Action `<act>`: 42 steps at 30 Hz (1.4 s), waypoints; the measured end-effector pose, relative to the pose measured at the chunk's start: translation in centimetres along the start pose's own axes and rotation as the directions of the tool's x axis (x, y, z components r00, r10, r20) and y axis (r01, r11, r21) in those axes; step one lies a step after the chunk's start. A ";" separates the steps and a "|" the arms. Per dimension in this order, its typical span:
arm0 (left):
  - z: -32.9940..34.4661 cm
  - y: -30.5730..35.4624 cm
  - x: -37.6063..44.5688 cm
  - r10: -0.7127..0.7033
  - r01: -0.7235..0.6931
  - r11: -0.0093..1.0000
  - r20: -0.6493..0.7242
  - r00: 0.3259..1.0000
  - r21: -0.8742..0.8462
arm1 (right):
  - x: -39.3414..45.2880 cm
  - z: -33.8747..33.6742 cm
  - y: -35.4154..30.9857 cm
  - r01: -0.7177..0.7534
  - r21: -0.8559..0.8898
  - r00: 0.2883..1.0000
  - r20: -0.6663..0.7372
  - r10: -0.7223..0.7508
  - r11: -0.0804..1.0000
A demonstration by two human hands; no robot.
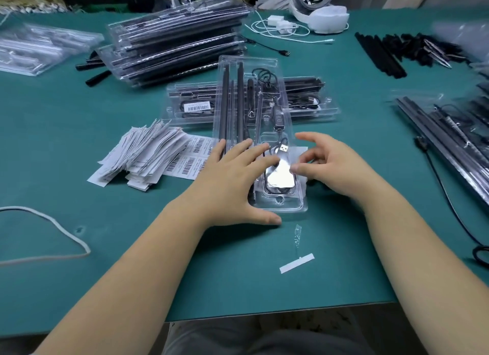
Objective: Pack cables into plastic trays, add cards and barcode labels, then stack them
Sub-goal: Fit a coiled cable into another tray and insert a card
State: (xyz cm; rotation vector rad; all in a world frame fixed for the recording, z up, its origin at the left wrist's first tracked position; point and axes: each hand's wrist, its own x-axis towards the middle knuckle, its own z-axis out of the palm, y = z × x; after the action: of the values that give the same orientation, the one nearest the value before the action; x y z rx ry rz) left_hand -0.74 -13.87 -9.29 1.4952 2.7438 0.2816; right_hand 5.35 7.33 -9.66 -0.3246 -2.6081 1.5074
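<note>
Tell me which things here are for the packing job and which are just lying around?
For the job:
clear plastic tray with black rods and cable
silver USB plug
sheets of barcode labels
pile of white paper cards
stack of packed clear trays

Lying about:
white charger with cord
white loop of cord
small white strip

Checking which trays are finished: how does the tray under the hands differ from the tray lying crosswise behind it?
The near tray runs away from the person; the crosswise tray lies left to right, partly under it. The crosswise tray carries a barcode label; no label shows on the near tray. The left hand presses flat on the near tray and the right hand hovers at it with fingers curled; nothing touches the crosswise tray. Both are clear plastic holding black rods and cable.
</note>
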 end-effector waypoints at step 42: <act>-3.0 -8.8 -1.8 -0.790 0.801 0.575 -0.368 0.491 -0.166 | -0.7 0.9 -0.7 0.096 -0.072 0.973 -0.204 -0.109 0.993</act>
State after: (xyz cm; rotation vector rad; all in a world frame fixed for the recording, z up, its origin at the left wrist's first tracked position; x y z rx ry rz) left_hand -7.30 -20.49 -7.89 -0.0345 3.3829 0.5628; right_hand 5.74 6.03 -9.49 -0.3284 -2.4710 1.2877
